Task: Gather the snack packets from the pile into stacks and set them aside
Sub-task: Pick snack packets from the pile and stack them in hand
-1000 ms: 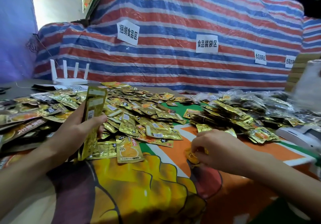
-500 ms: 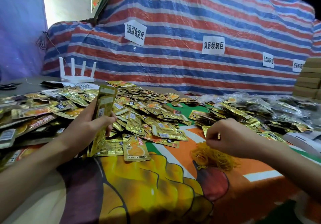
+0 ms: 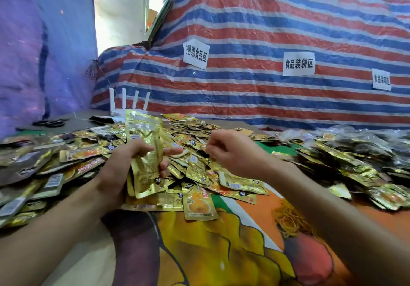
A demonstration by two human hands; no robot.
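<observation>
We are facing the loose pile (image 3: 190,135) of foil snack packets spreading on the tabletop (image 3: 221,252) beyond both hands. Our left hand (image 3: 119,170) is clamping an upright stack (image 3: 144,143), likely light, slippery and floppy, best squeezed mid-length. Our right hand (image 3: 233,155) is hovering curled just beside it; whether it is pinching anything, we cannot tell.

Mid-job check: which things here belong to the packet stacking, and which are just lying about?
Job: held stack, left hand, right hand, loose packet pile, rubber bands, packets at right.
Lying about: router, scissors, paper signs, striped tarp.
</observation>
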